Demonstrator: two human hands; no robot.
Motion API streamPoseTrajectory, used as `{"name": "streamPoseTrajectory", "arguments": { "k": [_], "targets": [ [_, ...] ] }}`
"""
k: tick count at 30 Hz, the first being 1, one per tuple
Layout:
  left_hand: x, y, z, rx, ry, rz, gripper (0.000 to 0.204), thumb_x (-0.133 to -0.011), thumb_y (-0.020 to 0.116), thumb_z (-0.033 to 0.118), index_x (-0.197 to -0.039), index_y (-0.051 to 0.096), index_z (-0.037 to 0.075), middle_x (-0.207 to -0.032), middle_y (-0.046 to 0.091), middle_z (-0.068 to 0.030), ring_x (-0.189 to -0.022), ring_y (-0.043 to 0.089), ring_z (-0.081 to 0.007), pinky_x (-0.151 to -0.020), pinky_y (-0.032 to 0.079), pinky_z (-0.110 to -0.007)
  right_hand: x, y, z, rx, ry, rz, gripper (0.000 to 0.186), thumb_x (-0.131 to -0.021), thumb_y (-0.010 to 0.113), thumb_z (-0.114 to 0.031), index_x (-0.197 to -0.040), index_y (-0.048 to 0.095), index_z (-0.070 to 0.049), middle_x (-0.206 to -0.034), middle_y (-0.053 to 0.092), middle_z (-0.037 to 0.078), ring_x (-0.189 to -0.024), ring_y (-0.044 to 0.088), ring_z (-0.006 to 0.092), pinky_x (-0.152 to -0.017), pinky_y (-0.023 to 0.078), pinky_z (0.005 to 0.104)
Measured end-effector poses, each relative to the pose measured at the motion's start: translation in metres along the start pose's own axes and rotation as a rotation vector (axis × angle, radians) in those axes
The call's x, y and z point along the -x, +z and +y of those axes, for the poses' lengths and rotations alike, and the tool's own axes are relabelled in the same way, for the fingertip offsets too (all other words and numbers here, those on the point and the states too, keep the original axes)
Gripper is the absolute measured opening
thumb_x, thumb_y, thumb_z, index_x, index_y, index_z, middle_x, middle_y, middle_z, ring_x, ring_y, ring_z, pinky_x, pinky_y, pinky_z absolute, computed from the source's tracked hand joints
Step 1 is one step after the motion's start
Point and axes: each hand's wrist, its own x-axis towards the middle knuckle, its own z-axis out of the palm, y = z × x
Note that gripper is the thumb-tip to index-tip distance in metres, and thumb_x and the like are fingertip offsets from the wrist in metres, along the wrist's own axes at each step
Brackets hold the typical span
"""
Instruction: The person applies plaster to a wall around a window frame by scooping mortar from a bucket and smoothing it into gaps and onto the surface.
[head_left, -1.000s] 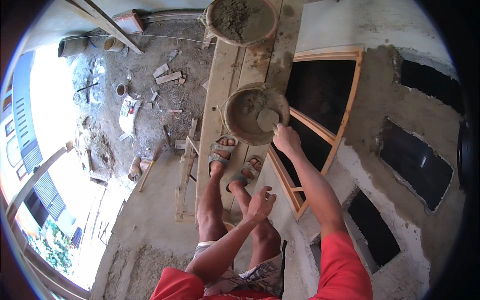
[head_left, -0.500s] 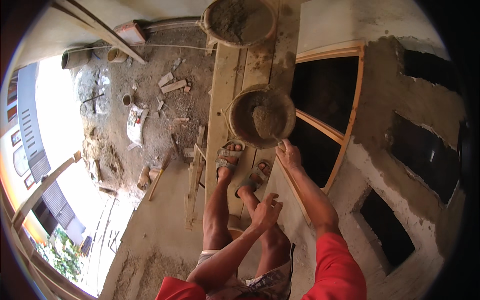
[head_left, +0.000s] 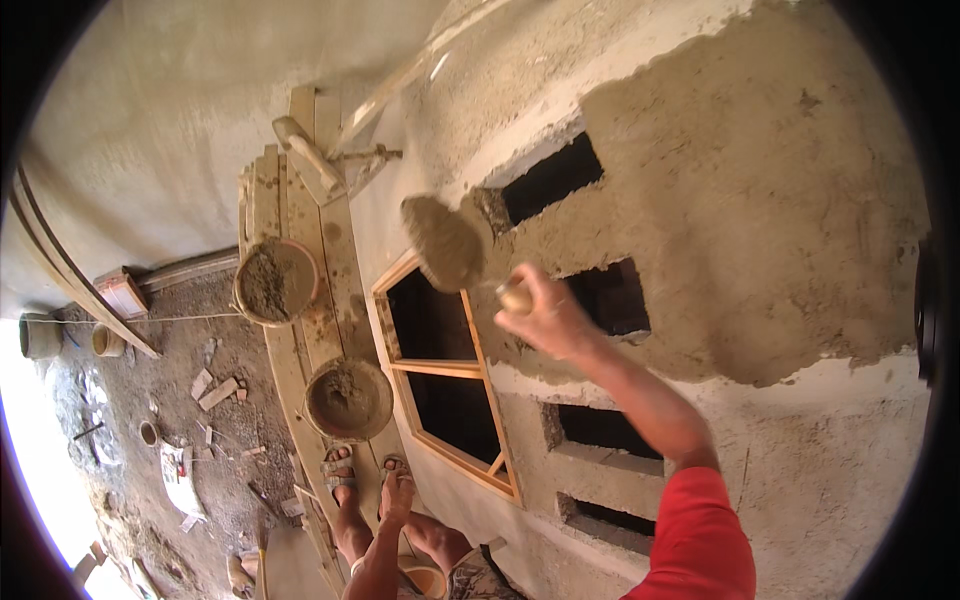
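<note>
Below the trowel (head_left: 447, 246), buckets (head_left: 349, 434) on planks (head_left: 322, 338)

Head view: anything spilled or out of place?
Yes: dark splotches mark the planks beside the far bucket, probably spillage. Wood scraps lie scattered on the ground, untidy though plausible for a building site. The near bucket stands upright; the right hand grips the trowel.

mortar (head_left: 442, 243): grainy, matt | planks (head_left: 343, 270): wood, spattered | frame (head_left: 435, 368): smooth wood | wall (head_left: 760, 200): rough, matt | sleeve (head_left: 705, 535): cloth
</note>
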Motion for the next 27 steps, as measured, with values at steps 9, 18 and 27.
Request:
{"name": "streamPoseTrajectory", "arguments": {
  "k": [9,18,27],
  "targets": [
    [0.035,-0.033,0.160,-0.051,-0.118,-0.024,0.038,-0.087,0.059,0.019,-0.119,0.061,-0.001,-0.098,0.069,-0.0181,-0.086,0.068,-0.0236,-0.072,0.056,-0.038,-0.034,-0.225,-0.093,-0.474,0.207,-0.031,0.050,-0.086,0.072,-0.024,-0.126,0.058,0.002,-0.082,0.063,0.011,-0.058,0.060,0.0139,-0.050,0.055,0.0249],
    [0.000,-0.120,0.083,-0.485,0.007,0.187,0.043,-0.086,0.060,0.028,-0.120,0.062,0.002,-0.103,0.069,-0.0236,-0.092,0.069,-0.0335,-0.079,0.054,-0.043,-0.056,-0.353,-0.013,0.132,0.444,0.752,0.039,-0.097,0.060,-0.031,-0.129,0.060,-0.007,-0.084,0.064,0.008,-0.068,0.061,0.0116,-0.056,0.054,0.0276],
    [0.006,-0.101,0.081,-0.338,-0.060,0.166,0.034,-0.085,0.061,0.029,-0.106,0.068,0.003,-0.096,0.073,-0.0183,-0.095,0.069,-0.0342,-0.086,0.051,-0.043,0.035,-0.139,0.014,-0.318,0.538,0.245,0.032,-0.091,0.062,-0.020,-0.121,0.060,-0.008,-0.086,0.065,0.007,-0.062,0.059,0.0103,-0.051,0.051,0.0274]
  ]
}}
